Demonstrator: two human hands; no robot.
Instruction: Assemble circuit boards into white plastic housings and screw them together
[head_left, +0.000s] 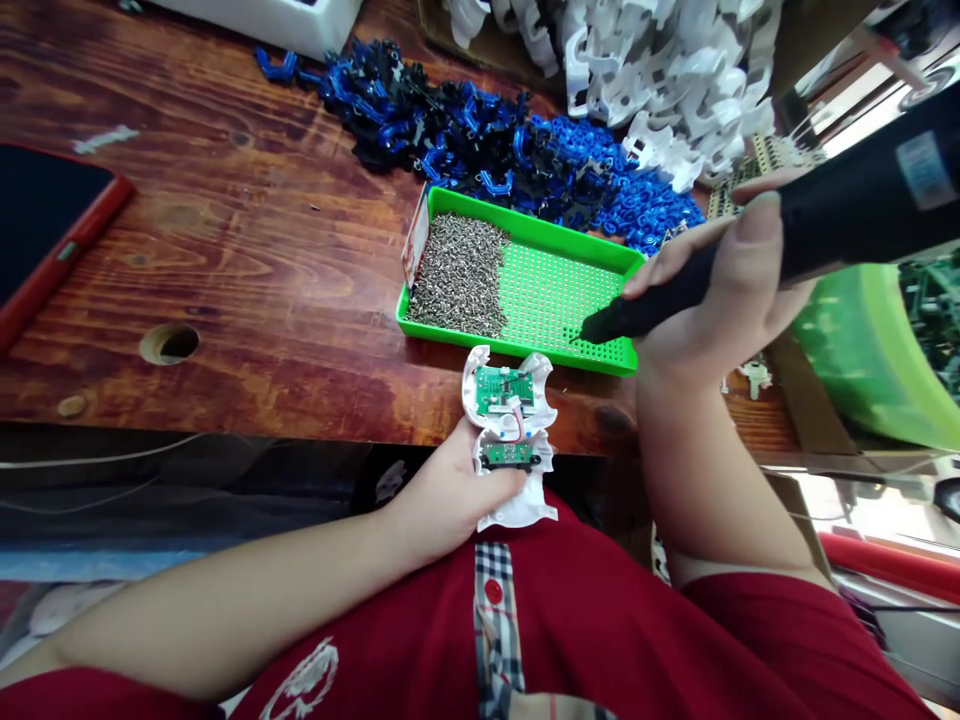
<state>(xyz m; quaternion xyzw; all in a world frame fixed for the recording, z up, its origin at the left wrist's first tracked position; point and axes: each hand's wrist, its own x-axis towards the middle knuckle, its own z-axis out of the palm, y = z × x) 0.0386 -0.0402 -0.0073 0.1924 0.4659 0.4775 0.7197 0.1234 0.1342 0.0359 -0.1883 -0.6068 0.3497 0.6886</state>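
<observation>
At centre, thin red-and-white wires (519, 426) could be strained if white curved plastic shells (491, 423), gripped by the left hand (459, 490), are pulled apart; a black cylindrical screwdriver (840, 215) is clasped by the right hand (726, 298).

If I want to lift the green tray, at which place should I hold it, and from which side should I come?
I would grip the green tray by its long walls near the left end, coming from the left. The screws are heaped there, so most weight probably sits there; the right hand holds the black screwdriver over the right part.
</observation>
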